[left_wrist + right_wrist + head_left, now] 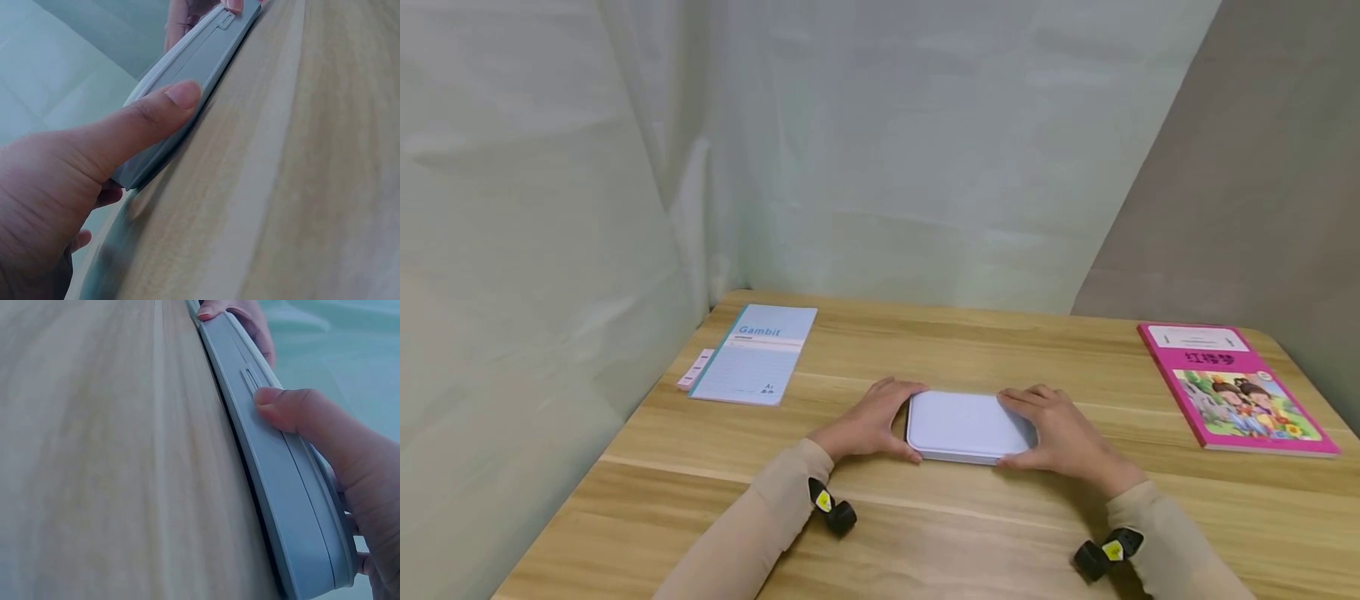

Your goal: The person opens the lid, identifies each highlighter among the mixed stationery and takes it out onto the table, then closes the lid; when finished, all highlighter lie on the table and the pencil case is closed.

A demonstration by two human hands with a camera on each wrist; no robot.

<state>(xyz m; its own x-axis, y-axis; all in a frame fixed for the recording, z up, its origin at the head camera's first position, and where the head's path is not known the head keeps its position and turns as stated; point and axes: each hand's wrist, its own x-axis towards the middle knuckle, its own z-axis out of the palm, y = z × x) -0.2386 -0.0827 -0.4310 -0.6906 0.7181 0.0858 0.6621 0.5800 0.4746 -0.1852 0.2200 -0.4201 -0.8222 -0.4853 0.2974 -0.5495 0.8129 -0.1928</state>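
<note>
Though It Sits Low on the Table (925, 525), the Case (966, 423) Is Held at Both Ends

Because its walls look like hard plastic with straight edges, the case should handle as a stiff, fairly light box, unlikely to sag or dent under a moderate squeeze. Its smooth faces may be somewhat slippery, so broad contact at the short ends seems the surest hold. A seam runs along the near side, with a small slotted catch (250, 379) set there; pressure is probably better placed low on the wall than on the catch. How fragile any contents are cannot be told.

The case lies between the hands in the middle of the table, long side toward the person. A dark line runs beneath its lower edge, and whether it rests fully on the wood is unclear.

The left hand (872, 423) grips the left end, thumb on the near side, fingers round toward the far corner. The right hand (1063, 433) grips the right end, its thumb tip beside the catch and its fingers toward the far edge. Both forearms come in low from the bottom of the head view, slanting inward, with the palms roughly facing each other.
</note>
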